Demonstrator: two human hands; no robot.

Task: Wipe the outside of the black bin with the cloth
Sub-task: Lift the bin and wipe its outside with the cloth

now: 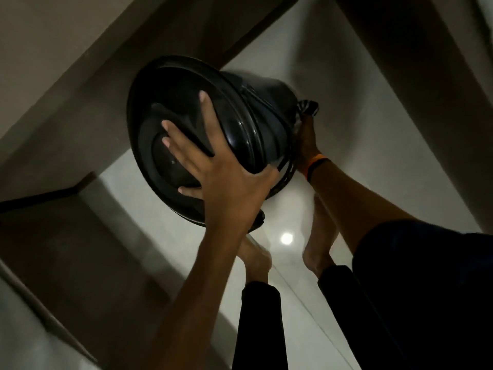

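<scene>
The black bin [256, 102] is tilted on the pale floor, its round lid facing me. My left hand [213, 166] lies spread flat on the lid, thumb hooked over the rim, holding the bin steady. My right hand [306, 140] is behind the bin's lower right side, pressed against its wall. A striped dark-and-white cloth [309, 108] sticks out above that hand; the hand is shut on it. Most of the cloth and the right fingers are hidden behind the bin.
My two bare feet [256, 260] stand on the glossy white tiled floor [346, 156] just below the bin. A grey wall [53, 76] with a dark skirting runs on the left; another wall rises at the right. A lamp reflection shines on the tiles.
</scene>
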